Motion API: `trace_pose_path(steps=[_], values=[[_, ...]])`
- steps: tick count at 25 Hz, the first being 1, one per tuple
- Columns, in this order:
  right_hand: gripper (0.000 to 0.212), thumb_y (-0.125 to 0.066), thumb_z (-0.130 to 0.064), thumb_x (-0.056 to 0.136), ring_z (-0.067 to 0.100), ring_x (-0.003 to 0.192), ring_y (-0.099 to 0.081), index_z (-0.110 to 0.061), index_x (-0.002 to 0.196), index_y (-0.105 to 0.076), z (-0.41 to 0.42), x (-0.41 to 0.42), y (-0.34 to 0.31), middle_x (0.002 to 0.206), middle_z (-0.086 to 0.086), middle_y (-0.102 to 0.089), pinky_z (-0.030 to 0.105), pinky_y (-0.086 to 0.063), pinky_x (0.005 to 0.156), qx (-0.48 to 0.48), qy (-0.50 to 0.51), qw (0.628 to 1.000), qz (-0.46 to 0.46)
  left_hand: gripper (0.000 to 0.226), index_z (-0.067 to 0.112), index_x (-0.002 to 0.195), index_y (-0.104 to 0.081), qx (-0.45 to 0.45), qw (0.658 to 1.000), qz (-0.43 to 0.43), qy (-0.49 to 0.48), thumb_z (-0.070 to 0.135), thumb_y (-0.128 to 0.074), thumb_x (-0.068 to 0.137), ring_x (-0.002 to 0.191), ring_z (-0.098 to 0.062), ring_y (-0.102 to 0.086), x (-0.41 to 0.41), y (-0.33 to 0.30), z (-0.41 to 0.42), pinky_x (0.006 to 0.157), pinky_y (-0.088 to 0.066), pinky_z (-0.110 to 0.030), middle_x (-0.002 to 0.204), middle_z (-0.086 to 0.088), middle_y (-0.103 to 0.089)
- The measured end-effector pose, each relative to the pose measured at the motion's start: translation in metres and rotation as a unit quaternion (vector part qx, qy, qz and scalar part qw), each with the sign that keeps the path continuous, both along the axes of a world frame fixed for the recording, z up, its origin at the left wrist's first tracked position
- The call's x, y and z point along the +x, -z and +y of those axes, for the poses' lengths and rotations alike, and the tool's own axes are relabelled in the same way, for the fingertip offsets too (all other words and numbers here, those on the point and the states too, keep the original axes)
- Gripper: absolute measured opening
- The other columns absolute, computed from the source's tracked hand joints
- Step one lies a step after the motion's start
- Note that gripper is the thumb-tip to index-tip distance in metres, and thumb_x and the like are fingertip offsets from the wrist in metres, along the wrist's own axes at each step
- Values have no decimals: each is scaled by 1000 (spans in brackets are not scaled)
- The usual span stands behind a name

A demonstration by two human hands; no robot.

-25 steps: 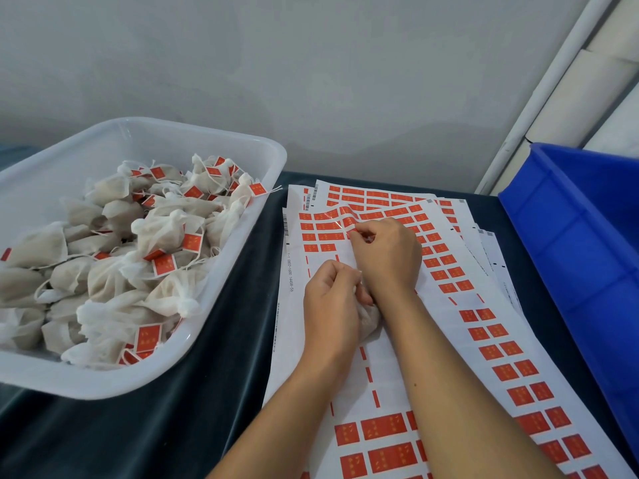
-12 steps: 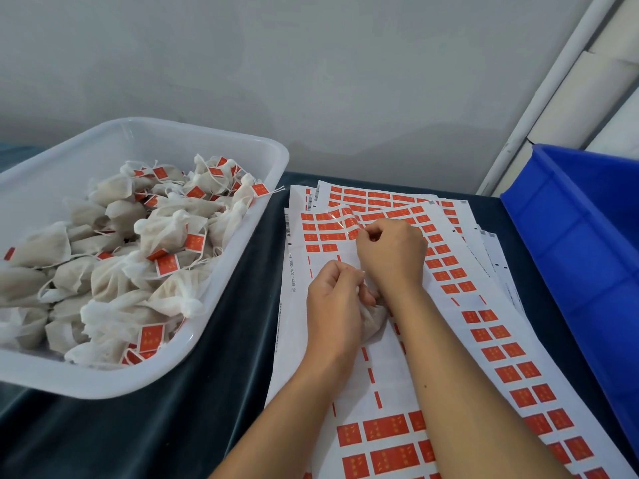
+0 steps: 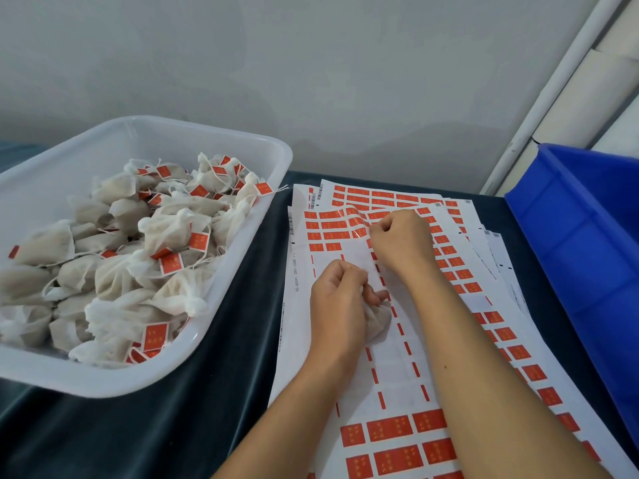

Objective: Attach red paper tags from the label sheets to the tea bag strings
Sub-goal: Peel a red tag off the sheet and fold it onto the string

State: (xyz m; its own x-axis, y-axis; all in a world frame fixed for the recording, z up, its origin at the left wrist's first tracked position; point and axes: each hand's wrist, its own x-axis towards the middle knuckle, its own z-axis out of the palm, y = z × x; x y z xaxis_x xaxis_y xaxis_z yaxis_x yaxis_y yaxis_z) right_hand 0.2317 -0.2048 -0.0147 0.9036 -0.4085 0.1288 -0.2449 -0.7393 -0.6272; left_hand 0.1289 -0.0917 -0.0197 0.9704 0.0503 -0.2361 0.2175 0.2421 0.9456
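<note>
Red tags on the top label sheet [image 3: 390, 375] lift under the right hand [image 3: 401, 242], whose curled fingers pinch one, while the left hand [image 3: 337, 305] grips a tea bag [image 3: 378, 318] on the sheet, beside the white tub [image 3: 242, 305] of tagged bags.

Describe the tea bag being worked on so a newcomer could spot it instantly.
Start at the label sheets between the white tub and blue bin. There the left hand grips one tea bag, the only one outside the tub.
</note>
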Motion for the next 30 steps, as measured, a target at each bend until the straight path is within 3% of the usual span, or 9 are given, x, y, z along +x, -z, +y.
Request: trace_pose_path(steps=[6,10,14,18,21,25,30], values=[[22,-53,-27,107,13,72,-64,-11,99,-66,-16,2,-3,94,2,-68,15,-42,59,65,70,994,-53,26,9,80,-58,-21,1000,-8,8,13,-51,105,63,-11,-64,-2,-2,1,74,-63,-25,69,-1,-63],[14,-48,-35,109,13,78,-73,-26,103,-58,-33,-14,-11,96,-5,-69,24,-60,67,203,138,957,-156,27,9,81,-59,-19,1000,-2,19,15,-52,106,80,-8,-75,-3,-4,0,67,-59,-17,79,7,-74],[7,-55,-38,106,11,63,-75,-40,99,-57,-41,-54,-17,77,-12,-74,19,-58,54,294,110,927,-206,23,15,85,-65,-17,1000,-6,23,22,-57,106,86,-11,-76,-4,-4,-1,72,-61,-21,90,9,-78],[5,-63,-33,102,19,75,-79,-35,103,-68,-44,-99,-18,90,-9,-78,29,-63,61,372,48,907,-191,22,28,84,-70,15,999,-23,28,27,-60,104,85,-14,-76,-5,-4,-2,77,-63,-28,88,15,-77],[6,-67,-31,100,18,86,-79,-31,104,-71,-42,-121,-16,97,-8,-79,33,-64,66,396,22,897,-197,27,37,82,-71,36,998,-40,31,28,-59,105,79,-11,-75,-5,-5,-2,72,-60,-22,84,13,-76],[17,-72,-20,97,15,90,-78,-36,104,-71,-32,-134,-8,101,-10,-78,31,-64,68,404,-2,891,-206,25,39,85,-69,53,997,-52,33,29,-59,105,84,-10,-75,-7,-4,-3,76,-62,-27,86,14,-75],[20,-70,-13,97,14,89,-77,-32,103,-73,-27,-143,4,100,-13,-77,29,-64,70,385,-19,904,-188,24,38,85,-68,83,992,-88,38,30,-57,105,78,-6,-72,-8,-1,-3,63,-54,-14,81,9,-74]])
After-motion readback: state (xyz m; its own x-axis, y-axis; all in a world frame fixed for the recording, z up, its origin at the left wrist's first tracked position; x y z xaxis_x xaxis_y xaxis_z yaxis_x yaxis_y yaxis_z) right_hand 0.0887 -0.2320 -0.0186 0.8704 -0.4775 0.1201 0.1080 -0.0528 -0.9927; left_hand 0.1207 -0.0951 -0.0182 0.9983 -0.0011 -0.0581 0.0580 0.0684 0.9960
